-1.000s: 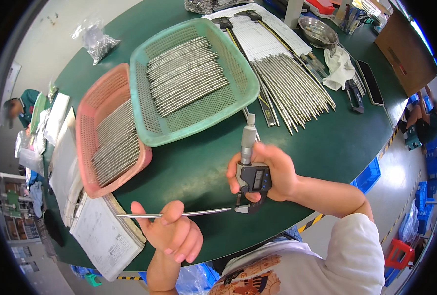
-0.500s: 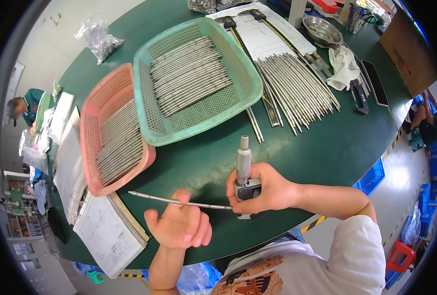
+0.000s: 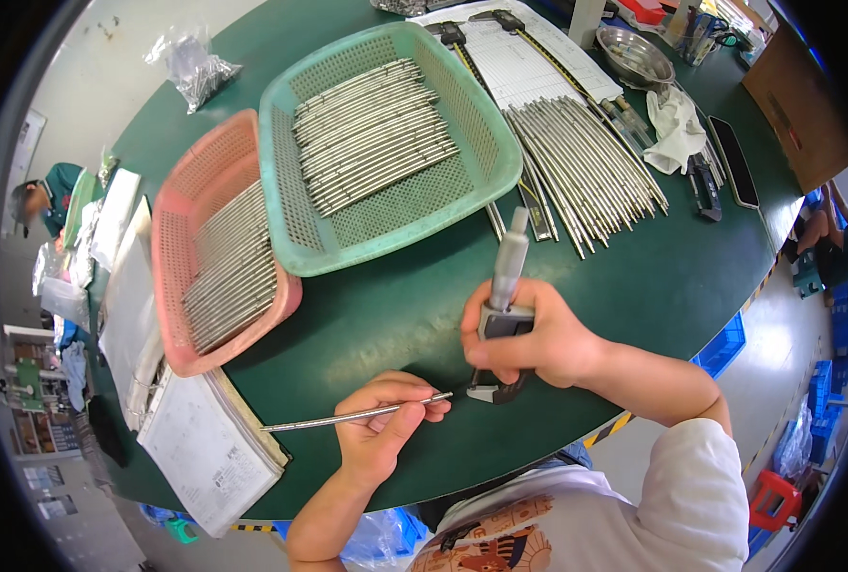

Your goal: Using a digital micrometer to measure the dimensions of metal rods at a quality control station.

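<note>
While the left hand pinches the rod between thumb and fingers on the near side of the green basket, the rod lies nearly crosswise, its right tip aimed at the micrometer. The right hand curls snugly round that. Bare table separates rod from green basket.

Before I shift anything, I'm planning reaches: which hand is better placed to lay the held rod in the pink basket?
Likely the left hand: it grips the metal rod and is nearer the pink basket. The right hand holds the micrometer, farther off.
</note>
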The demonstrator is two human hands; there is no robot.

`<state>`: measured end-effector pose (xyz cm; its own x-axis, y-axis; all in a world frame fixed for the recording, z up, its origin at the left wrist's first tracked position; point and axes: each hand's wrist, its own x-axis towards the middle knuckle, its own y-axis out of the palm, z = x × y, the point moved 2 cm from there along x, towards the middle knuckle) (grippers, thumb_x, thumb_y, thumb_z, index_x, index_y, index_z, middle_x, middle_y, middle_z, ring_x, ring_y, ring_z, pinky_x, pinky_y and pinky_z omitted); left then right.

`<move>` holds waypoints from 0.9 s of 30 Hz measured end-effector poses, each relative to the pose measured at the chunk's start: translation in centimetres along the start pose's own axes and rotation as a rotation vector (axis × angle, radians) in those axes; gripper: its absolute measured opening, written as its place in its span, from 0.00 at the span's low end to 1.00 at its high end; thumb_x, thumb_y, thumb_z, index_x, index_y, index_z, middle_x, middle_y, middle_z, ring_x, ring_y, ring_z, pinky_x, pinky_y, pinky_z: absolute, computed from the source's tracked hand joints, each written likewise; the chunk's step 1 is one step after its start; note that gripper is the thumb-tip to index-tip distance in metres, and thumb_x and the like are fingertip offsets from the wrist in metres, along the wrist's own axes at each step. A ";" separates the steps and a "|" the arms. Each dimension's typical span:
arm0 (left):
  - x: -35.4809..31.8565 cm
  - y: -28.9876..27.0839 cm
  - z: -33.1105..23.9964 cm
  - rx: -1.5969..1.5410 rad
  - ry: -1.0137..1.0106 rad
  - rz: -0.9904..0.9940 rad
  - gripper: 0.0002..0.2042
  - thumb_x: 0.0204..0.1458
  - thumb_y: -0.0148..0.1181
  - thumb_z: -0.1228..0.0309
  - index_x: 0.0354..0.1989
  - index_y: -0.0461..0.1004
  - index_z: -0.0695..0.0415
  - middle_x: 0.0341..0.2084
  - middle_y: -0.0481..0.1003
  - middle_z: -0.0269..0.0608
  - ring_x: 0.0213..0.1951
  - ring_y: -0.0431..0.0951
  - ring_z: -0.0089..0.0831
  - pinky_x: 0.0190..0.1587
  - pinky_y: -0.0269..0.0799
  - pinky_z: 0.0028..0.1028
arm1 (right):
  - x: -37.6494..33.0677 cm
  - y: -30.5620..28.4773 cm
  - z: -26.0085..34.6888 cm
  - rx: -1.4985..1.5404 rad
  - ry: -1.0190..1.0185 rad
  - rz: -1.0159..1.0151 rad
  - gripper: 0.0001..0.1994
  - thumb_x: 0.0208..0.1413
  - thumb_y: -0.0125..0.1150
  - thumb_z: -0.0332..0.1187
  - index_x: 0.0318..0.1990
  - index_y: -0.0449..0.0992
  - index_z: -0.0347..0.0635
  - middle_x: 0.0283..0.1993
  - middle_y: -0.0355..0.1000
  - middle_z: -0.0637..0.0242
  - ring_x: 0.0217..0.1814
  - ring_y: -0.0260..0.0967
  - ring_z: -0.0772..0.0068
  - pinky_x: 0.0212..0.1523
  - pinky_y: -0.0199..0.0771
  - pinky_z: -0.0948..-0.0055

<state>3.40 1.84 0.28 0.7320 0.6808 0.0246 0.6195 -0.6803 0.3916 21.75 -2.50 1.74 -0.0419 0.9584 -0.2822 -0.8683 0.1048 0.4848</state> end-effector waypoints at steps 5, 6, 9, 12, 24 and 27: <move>-0.1 0.5 0.1 -0.058 -0.099 0.013 0.06 0.47 0.49 0.78 0.32 0.68 0.68 0.31 0.68 0.48 0.32 0.73 0.33 0.34 0.71 0.26 | 0.0 0.0 -0.1 0.345 0.051 0.077 0.15 0.47 0.44 0.42 0.31 0.66 0.36 0.24 0.67 0.61 0.13 0.57 0.78 0.15 0.58 0.82; -0.1 0.6 0.3 -0.058 -0.105 0.014 0.06 0.47 0.49 0.78 0.32 0.68 0.68 0.31 0.68 0.48 0.32 0.73 0.33 0.34 0.71 0.26 | 0.0 0.1 -0.2 0.394 0.068 0.102 0.21 0.48 0.36 0.48 0.32 0.66 0.36 0.24 0.67 0.60 0.13 0.58 0.76 0.15 0.58 0.81; -0.2 0.8 0.4 -0.021 -0.102 0.052 0.06 0.47 0.49 0.78 0.32 0.68 0.68 0.31 0.68 0.48 0.32 0.73 0.33 0.35 0.71 0.26 | -0.2 0.2 -0.4 0.429 0.125 0.125 0.31 0.49 0.23 0.56 0.32 0.66 0.36 0.25 0.67 0.58 0.14 0.58 0.73 0.16 0.57 0.80; -0.2 0.8 0.4 -0.026 -0.126 0.061 0.06 0.47 0.49 0.78 0.32 0.68 0.68 0.30 0.67 0.48 0.32 0.72 0.32 0.35 0.71 0.26 | -0.3 0.3 -0.5 0.417 0.144 0.152 0.31 0.50 0.23 0.56 0.32 0.66 0.36 0.25 0.68 0.58 0.13 0.57 0.74 0.16 0.57 0.80; -0.2 1.1 0.3 -0.077 -0.243 0.111 0.06 0.47 0.47 0.81 0.33 0.67 0.68 0.31 0.66 0.48 0.32 0.74 0.35 0.33 0.72 0.24 | -0.3 0.4 -0.7 0.400 0.203 0.201 0.31 0.52 0.23 0.55 0.33 0.66 0.35 0.25 0.68 0.59 0.13 0.57 0.75 0.16 0.58 0.81; -0.2 1.0 0.4 -0.050 -0.241 0.121 0.06 0.47 0.48 0.81 0.33 0.67 0.69 0.31 0.66 0.47 0.32 0.74 0.35 0.33 0.72 0.24 | -0.3 0.6 -0.7 0.387 0.195 0.196 0.31 0.52 0.23 0.55 0.33 0.66 0.35 0.25 0.68 0.59 0.13 0.57 0.75 0.16 0.58 0.81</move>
<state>3.99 0.89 0.35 0.8499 0.5072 -0.1430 0.5131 -0.7347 0.4438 20.90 -2.93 1.58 -0.3108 0.9061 -0.2870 -0.5885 0.0537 0.8067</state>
